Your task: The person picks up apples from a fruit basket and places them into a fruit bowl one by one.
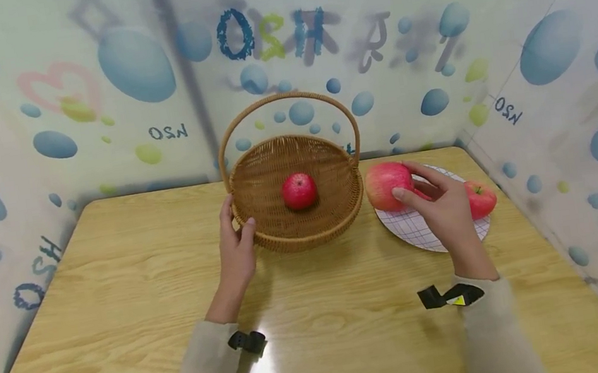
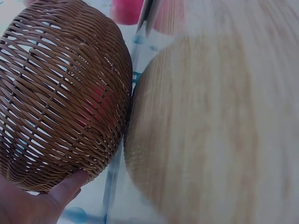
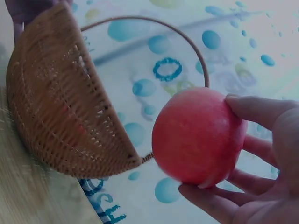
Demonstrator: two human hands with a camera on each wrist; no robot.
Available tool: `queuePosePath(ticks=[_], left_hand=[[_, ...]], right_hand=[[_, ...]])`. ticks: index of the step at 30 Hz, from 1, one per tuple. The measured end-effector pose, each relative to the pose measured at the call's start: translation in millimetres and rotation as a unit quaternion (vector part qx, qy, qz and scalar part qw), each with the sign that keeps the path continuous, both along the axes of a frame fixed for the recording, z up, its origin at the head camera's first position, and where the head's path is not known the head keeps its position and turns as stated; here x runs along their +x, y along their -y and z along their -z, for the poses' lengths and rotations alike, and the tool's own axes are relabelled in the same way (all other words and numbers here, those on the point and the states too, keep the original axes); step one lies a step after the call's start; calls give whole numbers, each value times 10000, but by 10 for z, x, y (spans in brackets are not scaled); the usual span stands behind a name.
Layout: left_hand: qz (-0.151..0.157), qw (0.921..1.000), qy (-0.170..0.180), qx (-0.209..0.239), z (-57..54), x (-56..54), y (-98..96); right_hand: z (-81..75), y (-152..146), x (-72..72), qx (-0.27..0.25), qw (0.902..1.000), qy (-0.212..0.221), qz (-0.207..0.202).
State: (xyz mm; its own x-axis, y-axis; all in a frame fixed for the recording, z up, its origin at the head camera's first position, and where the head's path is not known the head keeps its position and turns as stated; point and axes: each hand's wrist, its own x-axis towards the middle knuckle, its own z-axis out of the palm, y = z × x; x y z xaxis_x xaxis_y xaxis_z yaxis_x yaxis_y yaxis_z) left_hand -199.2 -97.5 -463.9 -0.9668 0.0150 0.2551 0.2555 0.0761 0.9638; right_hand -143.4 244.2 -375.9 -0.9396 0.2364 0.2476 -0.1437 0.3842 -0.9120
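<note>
My left hand (image 1: 235, 243) grips the left rim of a brown wicker basket (image 1: 257, 176), thumb on the near side. Inside the basket lies a red apple (image 1: 300, 191), which shows through the weave in the left wrist view. In my right hand (image 1: 448, 210) is a larger red and yellowish apple (image 1: 385, 187), pinched between thumb and fingers. That apple is just right of the basket's rim and overlaps the plate (image 1: 414, 231) in the head view. The right wrist view shows the held apple (image 3: 198, 135) with the basket (image 3: 51, 93) beyond it.
On the checked plate's right side sits another red apple (image 1: 481, 199), partly behind my right hand. The basket's tall arched handle (image 1: 286, 95) stands up near the patterned back wall (image 1: 158, 161). Under everything is a light wooden table (image 1: 120, 301).
</note>
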Motion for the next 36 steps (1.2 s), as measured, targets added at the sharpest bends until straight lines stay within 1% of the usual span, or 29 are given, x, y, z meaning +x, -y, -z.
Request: queuePosePath(ticks=[4,8,12,14,20,25,32,36], left_hand=[[47,10000,-63,52,12,-15,-32],[29,10000,-5,62,19,0,-42],[52,10000,-39,-6,13,3,-48],[63,10000,-47,-38,9,-2,-54],[17,9999,21,-102,32,-7,-52],[-15,9999,18,-163,38,-8,-17],[-3,9999,-33,-117,16,-9,17],[8,9999,-2,-102,16,6,27]], right_hand=[[2,-144,-9,206,9993,191,243],[0,-251,-2,481,9975,420,303],[2,-343,29,776,9941,654,380],[12,-389,46,972,9921,698,369],[64,-473,73,1592,9842,745,205],[83,-481,44,2001,9743,1033,32],[160,-510,-19,2605,9568,1185,-516],[211,-522,-54,2736,9503,1309,-701]])
